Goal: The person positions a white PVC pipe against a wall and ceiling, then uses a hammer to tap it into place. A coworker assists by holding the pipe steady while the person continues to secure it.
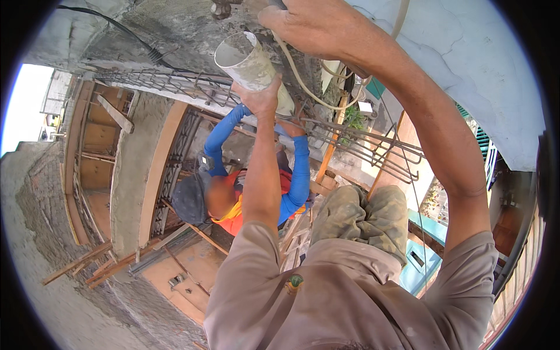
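Observation:
My left hand [262, 96] is closed round a white plastic pipe [242, 61], its surface smeared with grey. The pipe tilts, with its open mouth toward the upper left and its lower end toward the co-worker's hands. At the top edge, my right hand [297, 26] is bent closed beside the rough grey concrete wall [181, 35]. A bit of something dark shows at its fingers, but the picture's edge cuts it off. Below my right hand hangs a looped pale hose [303, 84]. A rusty metal fitting [221, 9] sits left of that hand.
Below, a co-worker in a dark cap [189, 195], orange vest and blue sleeves [297, 175] reaches up near the pipe's lower end. Hooked steel bars [373, 149] jut out to the right. A rebar cage [157, 81] runs leftward. Wooden planks [192, 233] lie lower down.

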Action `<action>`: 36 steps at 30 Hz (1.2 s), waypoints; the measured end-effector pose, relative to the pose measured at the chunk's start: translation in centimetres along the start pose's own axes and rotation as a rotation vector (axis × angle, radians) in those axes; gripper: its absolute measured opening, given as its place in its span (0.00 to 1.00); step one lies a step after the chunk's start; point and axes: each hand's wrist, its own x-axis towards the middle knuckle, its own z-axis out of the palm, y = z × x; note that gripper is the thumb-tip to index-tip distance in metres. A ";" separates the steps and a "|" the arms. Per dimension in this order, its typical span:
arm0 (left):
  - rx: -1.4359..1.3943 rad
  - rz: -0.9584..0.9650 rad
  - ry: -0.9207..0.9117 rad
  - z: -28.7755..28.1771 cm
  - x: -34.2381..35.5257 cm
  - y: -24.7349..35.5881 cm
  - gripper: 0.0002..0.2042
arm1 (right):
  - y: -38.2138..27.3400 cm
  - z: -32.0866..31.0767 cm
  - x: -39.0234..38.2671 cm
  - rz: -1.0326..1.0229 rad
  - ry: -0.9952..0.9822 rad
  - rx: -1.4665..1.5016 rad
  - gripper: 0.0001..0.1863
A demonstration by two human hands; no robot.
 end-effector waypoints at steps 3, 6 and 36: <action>-0.066 0.025 0.006 -0.1 0.2 0.6 0.52 | -0.9 -1.2 -0.6 -0.096 0.043 0.315 0.24; 0.009 0.019 -0.005 -0.1 0.3 0.9 0.52 | -0.4 -0.5 -2.9 0.131 -0.058 0.316 0.27; 0.978 0.207 -0.855 -1.3 13.0 17.4 0.48 | -2.7 14.6 -49.4 1.653 0.004 1.172 0.12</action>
